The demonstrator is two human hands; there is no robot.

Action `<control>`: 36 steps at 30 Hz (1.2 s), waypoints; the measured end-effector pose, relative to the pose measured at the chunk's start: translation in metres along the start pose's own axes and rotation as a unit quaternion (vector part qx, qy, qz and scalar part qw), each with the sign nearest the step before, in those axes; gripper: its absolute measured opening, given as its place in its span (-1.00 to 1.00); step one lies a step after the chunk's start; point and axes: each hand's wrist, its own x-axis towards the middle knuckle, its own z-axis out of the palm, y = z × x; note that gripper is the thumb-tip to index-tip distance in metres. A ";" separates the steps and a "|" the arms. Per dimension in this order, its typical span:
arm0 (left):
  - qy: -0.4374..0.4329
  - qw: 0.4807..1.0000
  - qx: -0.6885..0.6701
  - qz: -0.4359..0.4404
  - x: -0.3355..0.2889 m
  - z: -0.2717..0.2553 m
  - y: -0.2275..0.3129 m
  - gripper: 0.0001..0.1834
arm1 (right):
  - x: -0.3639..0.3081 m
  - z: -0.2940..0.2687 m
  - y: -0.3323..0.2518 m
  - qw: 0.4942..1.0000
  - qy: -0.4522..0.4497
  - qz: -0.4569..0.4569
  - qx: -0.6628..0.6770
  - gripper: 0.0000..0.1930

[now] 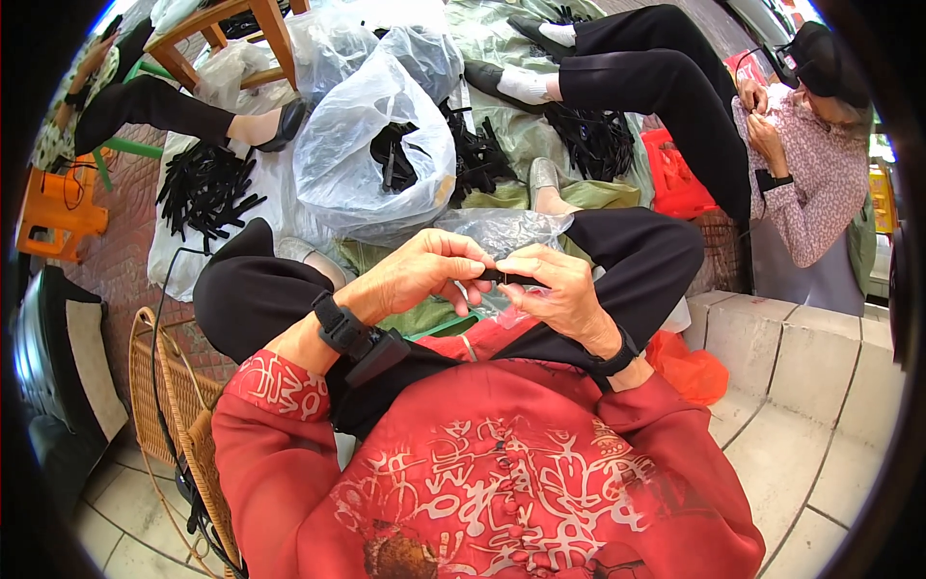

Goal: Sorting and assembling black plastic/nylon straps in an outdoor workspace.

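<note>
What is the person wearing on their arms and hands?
The hands are bare, with no gloves. The left hand has a black strap round its wrist with a chunky black box clipped on. The right hand has a plain black wristband. Both sleeves are red with pale squiggly patterns and are pushed up the forearms.
</note>
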 end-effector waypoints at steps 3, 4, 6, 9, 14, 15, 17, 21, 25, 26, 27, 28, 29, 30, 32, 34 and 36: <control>0.001 1.000 -0.007 -0.004 0.001 0.000 0.000 -0.86 | 0.000 -0.001 -0.001 1.000 -0.007 0.007 -0.001 -0.75; -0.004 1.000 -0.010 -0.007 0.000 -0.001 0.000 -0.86 | 0.000 -0.002 -0.001 1.000 -0.010 0.012 0.001 -0.75; -0.010 1.000 -0.014 -0.010 0.000 -0.001 0.000 -0.87 | 0.001 -0.002 -0.004 1.000 -0.013 0.016 0.003 -0.76; -0.003 1.000 -0.004 -0.012 -0.001 0.000 0.001 -0.88 | 0.002 -0.003 -0.006 0.999 -0.020 0.026 0.002 -0.76; -0.023 0.998 0.046 0.024 0.004 -0.002 -0.003 -0.86 | 0.004 -0.002 -0.008 0.999 -0.036 0.036 0.000 -0.76; -0.022 0.998 0.045 0.025 0.004 -0.001 -0.002 -0.86 | 0.005 -0.002 -0.009 0.999 -0.031 0.035 0.004 -0.77; -0.002 1.000 -0.016 -0.006 0.003 0.000 0.001 -0.84 | 0.005 -0.002 -0.009 0.999 -0.026 0.035 0.007 -0.77; 0.015 0.999 -0.024 -0.015 0.002 0.001 -0.001 -0.77 | 0.005 -0.001 -0.007 0.999 -0.031 0.033 0.000 -0.77; 0.010 0.997 -0.080 -0.020 0.001 -0.005 -0.005 -0.65 | 0.004 -0.002 -0.007 0.999 -0.039 0.028 -0.001 -0.77; 0.006 0.993 -0.114 -0.028 0.001 -0.007 -0.006 -0.62 | 0.004 -0.003 -0.008 0.999 -0.038 0.028 -0.002 -0.77; 0.005 0.993 -0.113 -0.028 0.001 -0.007 -0.006 -0.62 | 0.004 -0.003 -0.008 0.999 -0.041 0.034 -0.006 -0.77; 0.015 0.992 -0.122 -0.025 0.002 -0.008 -0.006 -0.62 | 0.005 -0.003 -0.009 0.998 -0.044 0.039 -0.010 -0.77; 0.026 0.991 -0.132 -0.021 0.002 -0.008 -0.007 -0.61 | 0.005 -0.004 -0.010 0.998 -0.043 0.040 -0.010 -0.77; 0.026 0.991 -0.132 -0.022 0.002 -0.008 -0.007 -0.61 | 0.005 -0.004 -0.011 0.998 -0.049 0.043 -0.018 -0.77; 0.058 0.997 -0.041 -0.028 0.003 -0.009 -0.007 -0.64 | 0.005 -0.005 -0.011 0.997 -0.054 0.046 -0.027 -0.77; 0.056 0.998 -0.017 -0.019 0.005 -0.006 -0.007 -0.65 | 0.004 -0.005 -0.010 0.996 -0.062 0.050 -0.033 -0.77; 0.054 0.998 0.006 -0.010 0.004 -0.005 -0.007 -0.65 | 0.005 -0.004 -0.010 0.997 -0.060 0.045 -0.031 -0.76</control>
